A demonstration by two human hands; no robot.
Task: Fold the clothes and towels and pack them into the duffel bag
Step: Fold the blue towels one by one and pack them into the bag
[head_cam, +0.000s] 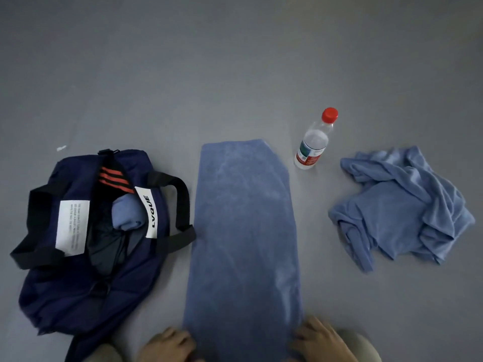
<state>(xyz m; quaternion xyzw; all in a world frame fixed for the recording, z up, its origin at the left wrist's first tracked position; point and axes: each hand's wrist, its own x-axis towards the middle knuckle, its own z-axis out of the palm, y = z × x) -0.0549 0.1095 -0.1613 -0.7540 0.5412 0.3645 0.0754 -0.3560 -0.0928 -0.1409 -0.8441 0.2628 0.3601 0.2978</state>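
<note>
A long blue towel (pixel 244 239) lies flat on the grey floor, folded into a narrow strip running away from me. My left hand (pixel 168 344) grips its near left corner and my right hand (pixel 317 339) grips its near right corner, fingers curled at the cloth's edges. To the left sits the navy duffel bag (pixel 78 291), unzipped, with a rolled blue cloth (pixel 128 214) inside. A crumpled blue garment (pixel 400 207) lies on the floor at the right.
A clear plastic water bottle (pixel 313 142) with a red cap stands just beyond the towel's far right corner. The bag's black handles (pixel 180 202) splay toward the towel. A small white scrap (pixel 61 148) lies behind the bag. Grey floor stretches beyond.
</note>
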